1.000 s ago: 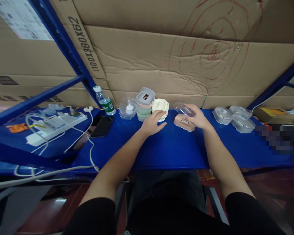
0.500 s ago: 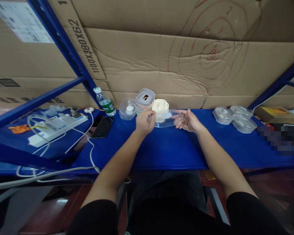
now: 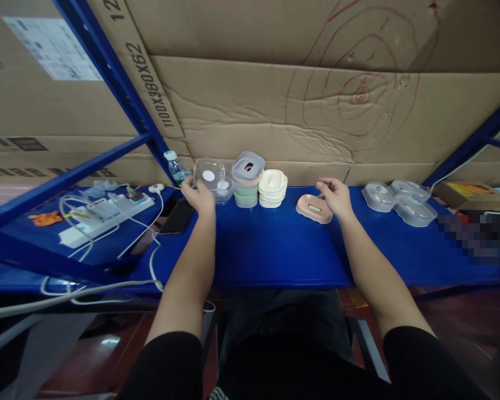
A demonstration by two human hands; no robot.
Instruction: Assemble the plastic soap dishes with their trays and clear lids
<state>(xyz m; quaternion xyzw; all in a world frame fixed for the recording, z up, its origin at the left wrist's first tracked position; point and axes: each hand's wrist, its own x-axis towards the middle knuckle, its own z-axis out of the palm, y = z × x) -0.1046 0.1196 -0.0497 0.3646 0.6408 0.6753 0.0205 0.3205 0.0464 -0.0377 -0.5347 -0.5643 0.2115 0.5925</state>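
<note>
My left hand (image 3: 200, 195) grips a clear plastic lid (image 3: 209, 171) with a white round sticker, tilted above a stack of clear lids (image 3: 224, 192). My right hand (image 3: 335, 196) is closed with a thin dark pen-like tool (image 3: 348, 173) sticking up from it, just beside a peach-coloured oval piece (image 3: 314, 209) on the blue table. A stack of cream pieces (image 3: 273, 189) stands between the hands. Left of it, a grey piece (image 3: 248, 166) with a dark slot tops a pile with green pieces (image 3: 246, 197) below.
A water bottle (image 3: 175, 168) and a black phone (image 3: 177, 216) are at the left. Beyond them lies a white power strip (image 3: 106, 221) with cables. Several clear containers (image 3: 414, 208) sit at the right, near a cardboard box (image 3: 469, 195). Blue posts and cardboard enclose the table (image 3: 283, 255).
My left hand has moved left with the clear lid, away from the cream stack. My right hand has shifted slightly right, off the lid, and the peach piece now shows. The view has tilted slightly.
</note>
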